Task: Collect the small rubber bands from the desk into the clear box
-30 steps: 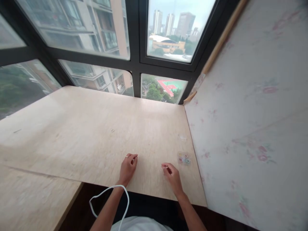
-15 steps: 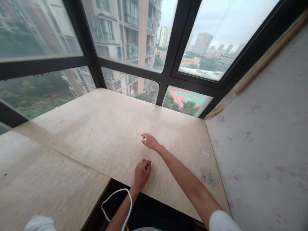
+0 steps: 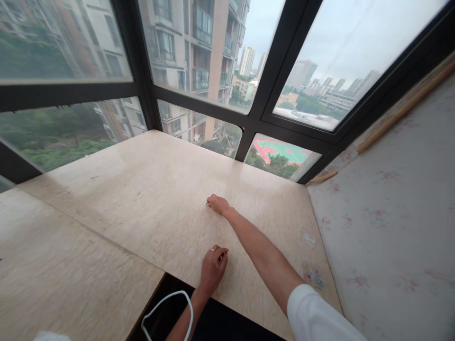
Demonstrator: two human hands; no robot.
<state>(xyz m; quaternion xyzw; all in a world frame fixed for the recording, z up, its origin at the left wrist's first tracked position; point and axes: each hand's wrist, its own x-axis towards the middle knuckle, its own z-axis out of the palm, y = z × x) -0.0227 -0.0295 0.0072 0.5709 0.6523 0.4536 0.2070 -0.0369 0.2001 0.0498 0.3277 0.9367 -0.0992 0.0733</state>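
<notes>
A small thin ring (image 3: 207, 204) lies at the fingertips of my right hand (image 3: 218, 204), which reaches out over the middle of the pale tabletop (image 3: 149, 189). The thumb and fingers are closed on the ring, and part of it is hidden by them. Nearer to me, my left hand (image 3: 213, 266) rests at the table's front edge with its thumb and fingertips pinched together. A tiny reddish spot shows between them, too small to name. That hand wears a finger ring (image 3: 212, 249).
To the right lie a clear plastic packet (image 3: 309, 238) and a clear case with small coloured pieces (image 3: 314, 275). A white cable (image 3: 167, 297) loops by my left forearm. Dark-framed windows (image 3: 199, 108) stand behind the table, and a flowered wall (image 3: 377, 237) bounds the right side.
My right hand has moved onto the small ring and its fingers have closed on it. The left hand keeps its pinch. The whole view has shifted slightly.
</notes>
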